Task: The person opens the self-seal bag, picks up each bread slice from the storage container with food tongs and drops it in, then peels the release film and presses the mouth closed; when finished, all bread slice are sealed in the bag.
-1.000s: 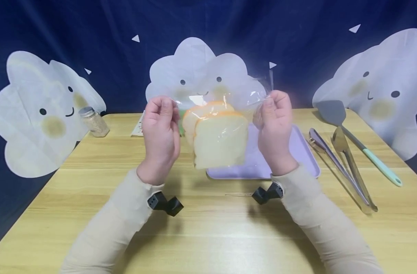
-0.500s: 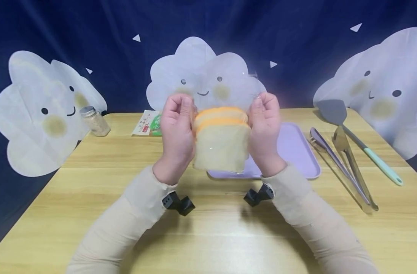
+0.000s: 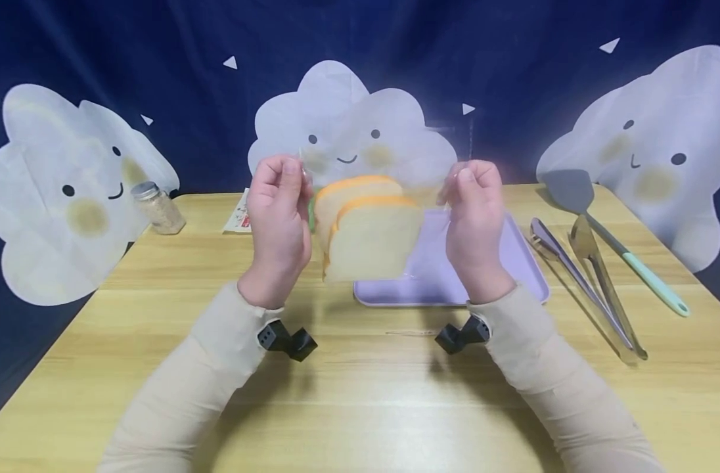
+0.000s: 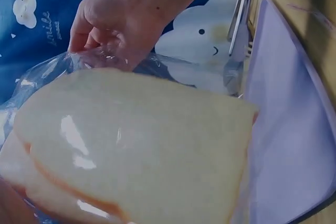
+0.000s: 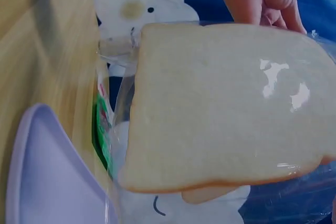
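Two slices of bread (image 3: 374, 240) with orange-brown crusts, one overlapping the other, hang in a clear plastic bag (image 4: 39, 77) above the table. My left hand (image 3: 279, 223) pinches the bag's upper left side between thumb and curled fingers. At the upper right side my right hand (image 3: 475, 226) pinches it likewise, the film stretched between them. Glare marks the film over the bread (image 5: 226, 108) in the right wrist view. Below and behind the bag lies a lilac tray (image 3: 528, 276), partly covered by the right hand and the bread.
Metal tongs (image 3: 585, 292) and a grey turner (image 3: 638, 263) with a mint handle lie right of the tray. A lidded glass jar (image 3: 161, 209) stands at the back left. Behind my left hand is a printed packet (image 3: 237, 218). A thin strip (image 3: 410, 333) lies before the tray.
Half a second ago my hands came closer together and the slices lined up; now they are apart again, about as one second ago. The slices have shifted left and sit offset.
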The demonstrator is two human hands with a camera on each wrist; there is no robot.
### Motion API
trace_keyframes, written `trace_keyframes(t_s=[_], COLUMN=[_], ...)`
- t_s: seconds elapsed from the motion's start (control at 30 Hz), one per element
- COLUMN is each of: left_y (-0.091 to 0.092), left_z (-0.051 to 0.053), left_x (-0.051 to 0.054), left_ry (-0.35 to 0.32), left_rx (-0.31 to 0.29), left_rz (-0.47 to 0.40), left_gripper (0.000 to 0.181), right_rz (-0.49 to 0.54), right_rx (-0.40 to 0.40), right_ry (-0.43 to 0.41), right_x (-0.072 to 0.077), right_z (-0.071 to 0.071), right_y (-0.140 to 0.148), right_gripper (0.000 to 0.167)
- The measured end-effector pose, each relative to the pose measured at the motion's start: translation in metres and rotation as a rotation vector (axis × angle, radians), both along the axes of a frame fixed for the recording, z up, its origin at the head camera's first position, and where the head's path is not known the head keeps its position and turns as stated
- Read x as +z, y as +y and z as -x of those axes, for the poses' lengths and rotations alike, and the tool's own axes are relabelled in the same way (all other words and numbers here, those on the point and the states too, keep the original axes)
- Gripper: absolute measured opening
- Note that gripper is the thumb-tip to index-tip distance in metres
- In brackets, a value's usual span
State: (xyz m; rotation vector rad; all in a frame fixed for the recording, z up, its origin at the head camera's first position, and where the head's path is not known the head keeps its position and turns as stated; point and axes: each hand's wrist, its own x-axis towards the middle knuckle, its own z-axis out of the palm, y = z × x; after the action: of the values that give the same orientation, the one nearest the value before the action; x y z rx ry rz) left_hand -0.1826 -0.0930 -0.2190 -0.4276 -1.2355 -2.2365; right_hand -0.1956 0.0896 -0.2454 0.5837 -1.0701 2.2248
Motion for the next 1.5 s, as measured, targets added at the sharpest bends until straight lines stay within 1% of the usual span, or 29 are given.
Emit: trace_keyframes(t_s=[0.07,0.13,0.23,0.33,0.47,0.53,0.63,0.73,0.77,0.8,0.83,0.9,0.97,1.07,1.17,1.27,1.33,1.43,1.47,1.5], left_y=[-0.002,-0.003,-0.004,-0.004,-0.006,-0.007,-0.007,-0.006,-0.005,-0.004,-0.004,-0.002,-0.001,0.002,0.007,0.014,0.018,0.021,0.020,0.019], left_z=[0.000,0.000,0.000,-0.002,-0.003,-0.004,-0.004,-0.006,-0.007,-0.008,-0.009,-0.011,-0.013,-0.015,-0.016,-0.017,-0.018,-0.018,-0.018,-0.018], left_x=[0.003,0.005,0.008,0.008,0.005,0.005,0.005,0.007,0.008,0.009,0.009,0.011,0.012,0.013,0.010,0.006,0.002,-0.005,-0.007,-0.008], left_ry=[0.015,0.028,0.028,0.027,0.032,0.042,0.063,0.082,0.084,0.086,0.091,0.100,0.110,0.089,0.046,0.013,0.000,-0.030,-0.039,-0.045], left_rx=[-0.006,-0.010,-0.017,-0.030,-0.014,-0.004,-0.005,-0.014,-0.015,-0.014,-0.015,-0.022,-0.032,-0.049,-0.064,-0.093,-0.100,-0.100,-0.098,-0.092], left_rz=[0.036,0.063,0.087,0.099,0.109,0.095,0.048,0.011,0.004,0.003,-0.001,-0.023,-0.042,-0.066,-0.073,-0.073,-0.026,0.031,0.035,0.034], left_gripper=[0.023,0.024,0.025,0.025,0.025,0.026,0.025,0.024,0.024,0.024,0.023,0.023,0.023,0.024,0.024,0.025,0.026,0.025,0.025,0.025], right_rz=[-0.015,-0.073,-0.176,-0.263,-0.346,-0.364,-0.361,-0.349,-0.360,-0.373,-0.383,-0.409,-0.419,-0.354,-0.231,-0.099,-0.022,0.074,0.090,0.118], right_rx=[0.013,0.015,0.006,0.002,0.013,0.030,0.091,0.180,0.203,0.226,0.248,0.268,0.264,0.236,0.196,0.213,0.234,0.285,0.288,0.314], right_ry=[0.007,0.001,-0.018,-0.047,-0.096,-0.109,-0.121,-0.122,-0.119,-0.108,-0.092,-0.063,-0.030,-0.010,-0.011,-0.055,-0.077,-0.062,-0.058,-0.052], right_x=[0.002,0.004,0.004,0.004,0.003,0.002,0.001,-0.003,-0.005,-0.008,-0.011,-0.018,-0.024,-0.031,-0.035,-0.035,-0.033,-0.028,-0.027,-0.027], right_z=[0.001,0.002,0.003,0.003,0.003,0.003,0.004,0.005,0.006,0.006,0.007,0.008,0.009,0.008,0.004,-0.003,-0.007,-0.009,-0.009,-0.008], right_y=[0.003,0.007,0.014,0.021,0.027,0.030,0.034,0.036,0.037,0.037,0.037,0.037,0.034,0.022,0.003,-0.015,-0.022,-0.026,-0.026,-0.025], right_gripper=[0.021,0.020,0.017,0.020,0.027,0.030,0.032,0.021,0.016,0.014,0.014,0.020,0.020,0.020,0.025,0.032,0.035,0.037,0.035,0.033])
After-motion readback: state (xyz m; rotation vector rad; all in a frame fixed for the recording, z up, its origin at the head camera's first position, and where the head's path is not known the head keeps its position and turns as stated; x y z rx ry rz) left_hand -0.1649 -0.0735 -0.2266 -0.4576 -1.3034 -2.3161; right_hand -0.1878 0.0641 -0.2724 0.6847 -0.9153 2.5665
